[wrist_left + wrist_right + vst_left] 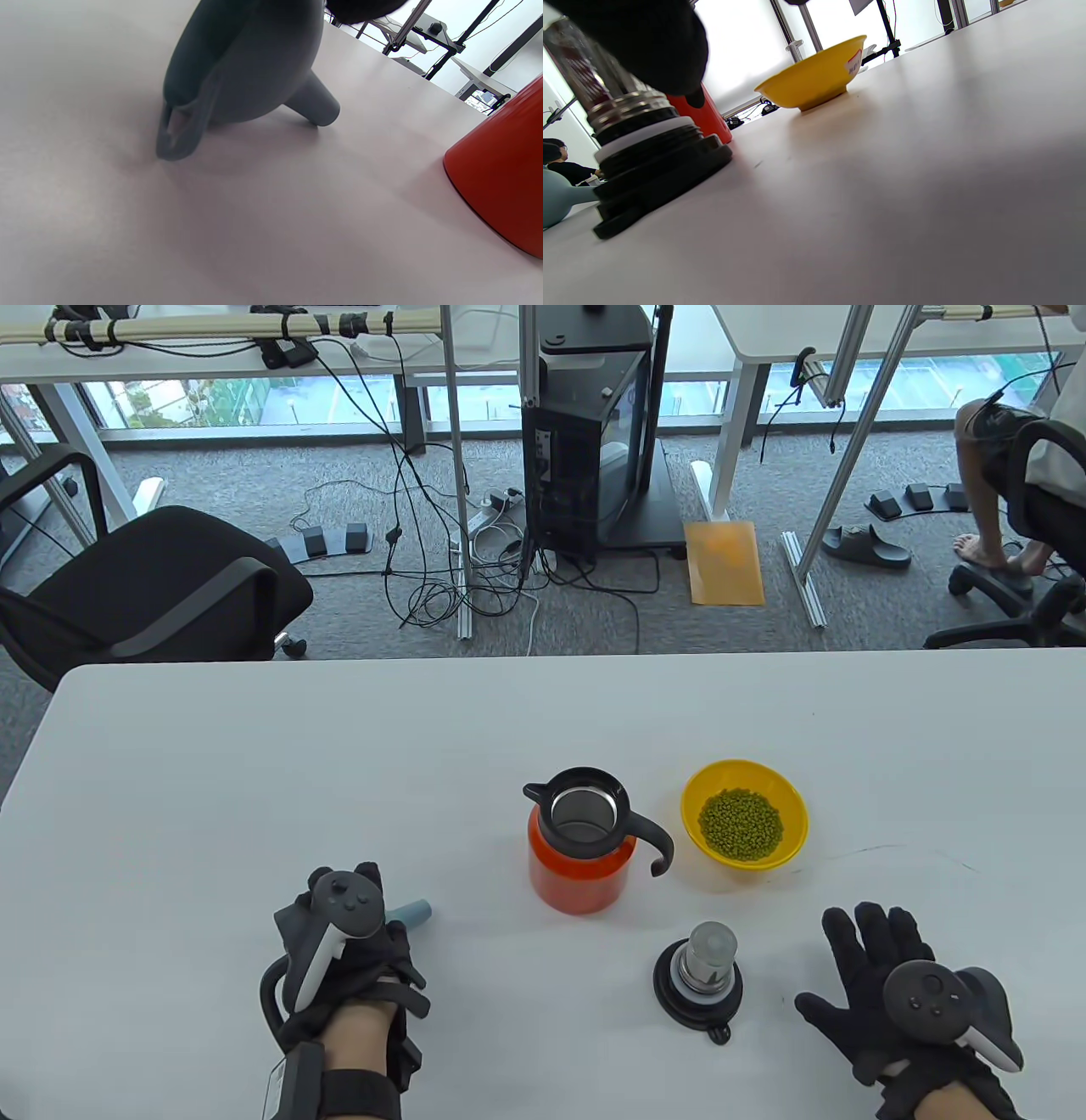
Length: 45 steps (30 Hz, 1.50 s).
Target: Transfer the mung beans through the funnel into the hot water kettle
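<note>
Looking at the lower left of the table view, I see my left hand (339,959) over the grey-blue funnel (237,72) lying on the bench (254,780); whether that grip holds it I cannot tell. My right hand (899,984) rests fingers spread. The funnel looks light, stiff plastic; I'd take it by the rim. The kettle (581,840) stands open, mung beans (740,824) beside it.

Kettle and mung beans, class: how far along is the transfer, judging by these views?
Done: the lid is off, upside down on the table, leaving the orange kettle open. In hand: the left hand is over the blue-grey funnel. Left: seating the funnel and pouring the beans, still in the yellow bowl.
</note>
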Motion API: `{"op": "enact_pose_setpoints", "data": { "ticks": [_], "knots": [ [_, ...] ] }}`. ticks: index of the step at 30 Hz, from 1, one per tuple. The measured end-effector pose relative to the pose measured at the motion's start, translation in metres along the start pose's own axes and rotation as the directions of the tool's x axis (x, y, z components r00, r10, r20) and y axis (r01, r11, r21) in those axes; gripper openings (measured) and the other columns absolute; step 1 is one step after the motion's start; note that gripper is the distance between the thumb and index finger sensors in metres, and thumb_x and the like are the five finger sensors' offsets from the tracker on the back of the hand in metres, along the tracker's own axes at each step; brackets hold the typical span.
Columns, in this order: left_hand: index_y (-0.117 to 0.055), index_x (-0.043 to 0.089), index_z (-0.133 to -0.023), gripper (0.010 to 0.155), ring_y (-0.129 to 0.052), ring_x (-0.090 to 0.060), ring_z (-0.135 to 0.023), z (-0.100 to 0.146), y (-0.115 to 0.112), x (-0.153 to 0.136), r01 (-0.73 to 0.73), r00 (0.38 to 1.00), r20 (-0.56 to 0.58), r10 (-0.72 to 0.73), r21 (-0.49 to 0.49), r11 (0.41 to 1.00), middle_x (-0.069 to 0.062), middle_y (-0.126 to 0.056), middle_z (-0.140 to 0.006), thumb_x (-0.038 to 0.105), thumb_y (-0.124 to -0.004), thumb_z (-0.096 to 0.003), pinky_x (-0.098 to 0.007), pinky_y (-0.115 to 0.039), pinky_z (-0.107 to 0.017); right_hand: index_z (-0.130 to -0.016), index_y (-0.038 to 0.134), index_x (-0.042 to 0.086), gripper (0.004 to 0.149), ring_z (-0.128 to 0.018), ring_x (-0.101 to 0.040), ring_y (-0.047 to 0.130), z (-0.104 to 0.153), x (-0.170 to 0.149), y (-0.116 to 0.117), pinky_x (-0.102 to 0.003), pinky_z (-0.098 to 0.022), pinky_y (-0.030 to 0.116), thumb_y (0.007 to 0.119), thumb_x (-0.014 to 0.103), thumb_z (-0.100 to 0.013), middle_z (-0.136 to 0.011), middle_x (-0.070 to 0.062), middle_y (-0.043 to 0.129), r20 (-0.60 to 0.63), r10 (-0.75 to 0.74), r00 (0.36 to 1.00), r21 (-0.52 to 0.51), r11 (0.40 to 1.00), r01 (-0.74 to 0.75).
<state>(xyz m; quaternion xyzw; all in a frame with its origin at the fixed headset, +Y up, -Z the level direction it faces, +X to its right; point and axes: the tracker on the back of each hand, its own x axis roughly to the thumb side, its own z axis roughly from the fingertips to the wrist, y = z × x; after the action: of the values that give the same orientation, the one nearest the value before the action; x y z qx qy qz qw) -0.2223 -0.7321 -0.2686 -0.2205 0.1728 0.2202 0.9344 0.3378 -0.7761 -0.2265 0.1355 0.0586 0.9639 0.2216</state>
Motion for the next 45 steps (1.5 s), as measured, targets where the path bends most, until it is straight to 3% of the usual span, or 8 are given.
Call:
{"op": "enact_pose_setpoints", "data": {
  "ticks": [2, 6, 13, 18, 25, 29, 38, 45],
  "knots": [
    [-0.007, 0.038, -0.104, 0.078, -0.017, -0.043, -0.107, -0.004, -0.006, -0.006, -0.028, 1.000, -0.004, 0.028, 0.008, 1.000, -0.007, 0.016, -0.104, 0.043, -0.063, -0.0488, -0.059, -0.032, -0.078, -0.112, 0.019, 0.008, 0.098, -0.087, -0.065, -0.003, 0.000, 0.000, 0.000, -0.082, -0.053, 0.016, 0.080, 0.055, -0.051, -0.105, -0.035, 0.006, 0.002, -0.001, 1.000, 0.005, 1.000, 0.001],
    [-0.006, 0.039, -0.102, 0.081, -0.042, -0.041, -0.107, -0.010, -0.013, -0.015, -0.257, 0.966, 0.049, 0.256, 0.028, 0.966, -0.011, 0.014, -0.103, 0.039, -0.067, -0.0489, -0.053, -0.051, -0.079, -0.112, 0.020, 0.007, 0.098, -0.087, -0.065, -0.003, 0.000, -0.001, 0.001, -0.082, -0.053, 0.016, 0.080, 0.054, -0.051, -0.105, -0.035, 0.006, 0.012, -0.014, 1.000, 0.011, 1.000, 0.014],
    [-0.012, 0.030, -0.103, 0.085, -0.079, -0.037, -0.095, -0.009, -0.005, -0.014, -0.319, 0.947, 0.051, 0.317, 0.065, 0.945, -0.023, -0.008, -0.105, 0.032, -0.075, -0.0475, -0.043, -0.084, -0.067, -0.112, 0.020, 0.007, 0.097, -0.086, -0.065, -0.003, -0.001, -0.001, 0.002, -0.081, -0.053, 0.016, 0.080, 0.053, -0.052, -0.105, -0.035, 0.006, 0.019, -0.030, 0.999, 0.021, 0.999, 0.029],
    [-0.008, 0.024, -0.101, 0.090, -0.090, -0.033, -0.089, -0.007, 0.003, -0.014, -0.366, 0.930, 0.004, 0.366, 0.050, 0.929, -0.029, -0.025, -0.103, 0.031, -0.080, -0.0464, -0.040, -0.091, -0.064, -0.112, 0.020, 0.007, 0.097, -0.087, -0.065, -0.003, -0.002, -0.001, 0.002, -0.081, -0.054, 0.017, 0.080, 0.053, -0.051, -0.105, -0.035, 0.006, 0.031, -0.040, 0.999, 0.019, 0.999, 0.039],
    [-0.002, 0.022, -0.099, 0.099, -0.104, -0.025, -0.073, -0.001, 0.009, -0.005, -0.465, 0.884, 0.069, 0.463, 0.031, 0.885, -0.026, -0.035, -0.103, 0.028, -0.086, -0.0452, -0.035, -0.097, -0.055, -0.112, 0.020, 0.008, 0.097, -0.087, -0.065, -0.002, -0.002, -0.001, 0.003, -0.081, -0.054, 0.017, 0.080, 0.053, -0.051, -0.105, -0.035, 0.005, 0.053, -0.040, 0.998, 0.035, 0.999, 0.038],
    [-0.004, 0.022, -0.099, 0.098, -0.104, -0.026, -0.072, 0.009, 0.031, 0.018, -0.412, 0.906, 0.142, 0.399, 0.073, 0.908, -0.026, -0.035, -0.104, 0.027, -0.086, -0.0449, -0.036, -0.096, -0.054, -0.112, 0.020, 0.008, 0.097, -0.087, -0.065, -0.002, -0.001, -0.001, 0.003, -0.081, -0.054, 0.017, 0.080, 0.053, -0.051, -0.105, -0.035, 0.005, 0.058, -0.042, 0.997, 0.029, 0.999, 0.041],
    [-0.004, 0.022, -0.100, 0.098, -0.103, -0.026, -0.073, 0.040, 0.093, 0.100, -0.227, 0.936, 0.314, 0.156, 0.203, 0.953, -0.024, -0.035, -0.104, 0.026, -0.085, -0.0449, -0.037, -0.095, -0.055, -0.112, 0.021, 0.007, 0.096, -0.087, -0.065, -0.002, -0.001, -0.002, 0.003, -0.082, -0.053, 0.016, 0.080, 0.053, -0.051, -0.105, -0.035, 0.005, 0.055, -0.042, 0.998, 0.021, 0.999, 0.041],
    [-0.006, 0.023, -0.100, 0.097, -0.102, -0.026, -0.074, 0.059, 0.108, 0.169, -0.084, 0.898, 0.438, -0.048, 0.278, 0.957, -0.023, -0.035, -0.105, 0.026, -0.085, -0.0450, -0.038, -0.093, -0.056, -0.112, 0.021, 0.007, 0.096, -0.087, -0.065, -0.002, -0.001, -0.002, 0.003, -0.082, -0.053, 0.016, 0.080, 0.052, -0.052, -0.105, -0.035, 0.005, 0.056, -0.050, 0.997, 0.019, 0.999, 0.049]
  ]
}}
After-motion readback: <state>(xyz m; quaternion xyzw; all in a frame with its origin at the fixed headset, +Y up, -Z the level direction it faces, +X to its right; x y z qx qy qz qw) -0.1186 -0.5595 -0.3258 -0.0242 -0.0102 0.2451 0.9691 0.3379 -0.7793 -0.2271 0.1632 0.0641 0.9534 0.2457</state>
